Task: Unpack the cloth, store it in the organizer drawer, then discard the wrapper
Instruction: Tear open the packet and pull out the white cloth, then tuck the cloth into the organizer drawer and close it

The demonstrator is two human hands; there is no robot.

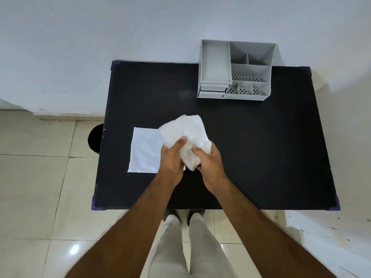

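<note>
Head view: left hand (pixel 172 157) and right hand (pixel 208 160) clutch crumpled wrapper (pixel 185 133).

Black bench (pixel 261 153) beneath hands; round black bin (pixel 96 138) left of hands; tiled floor (pixel 36 187) below; white wall (pixel 120 27) beyond.

Pretty much all the black table (pixel 261 157) in front of the grey organizer (pixel 234 71) is bare, so the way to its drawers is wide open. Only a flat white sheet (pixel 144 151) lies well to the organizer's front-left.
</note>
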